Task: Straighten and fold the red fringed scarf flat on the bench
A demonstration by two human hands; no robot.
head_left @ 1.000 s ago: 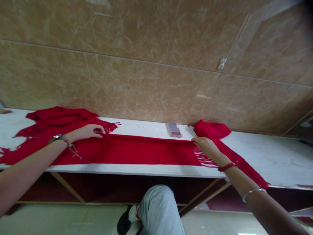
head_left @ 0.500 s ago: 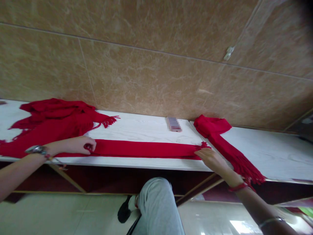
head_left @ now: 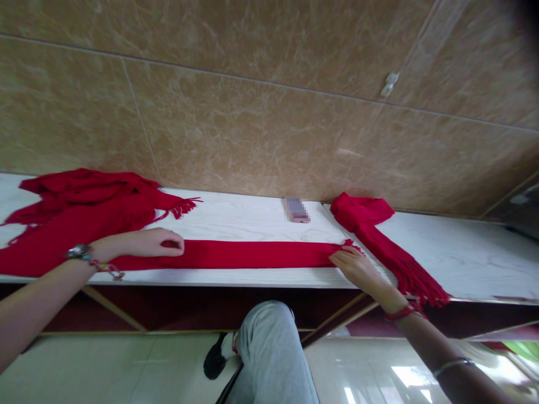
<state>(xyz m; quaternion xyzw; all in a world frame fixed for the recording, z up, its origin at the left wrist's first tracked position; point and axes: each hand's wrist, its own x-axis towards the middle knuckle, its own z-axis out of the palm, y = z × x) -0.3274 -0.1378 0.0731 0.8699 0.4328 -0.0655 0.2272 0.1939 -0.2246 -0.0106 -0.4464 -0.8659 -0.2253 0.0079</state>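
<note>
A long red scarf [head_left: 256, 255], folded into a narrow flat strip, lies along the white countertop near its front edge. At its right end, beside the short fringe, my right hand [head_left: 357, 272] is closed with its fingers pinching the fabric. My left hand [head_left: 158, 242] is on the strip further left, its thumb and forefinger curled together in a loop with red fabric showing through; whether any cloth is between the fingertips is hidden. Left of and behind that hand, rumpled red scarf fabric [head_left: 105, 196] spreads toward the wall.
Another red scarf [head_left: 383, 241], fringed, lies bent on the counter right of my right hand. A pixelated phone-like object [head_left: 297, 210] lies near the tiled wall [head_left: 252, 134]. Open shelves [head_left: 189, 308] run beneath the white countertop [head_left: 236, 216]. My knee [head_left: 269, 336] is just in front.
My left hand has slid right along the strip, its thumb and forefinger now over the cloth. My right hand stays at the fringed end. The view has shifted slightly.
</note>
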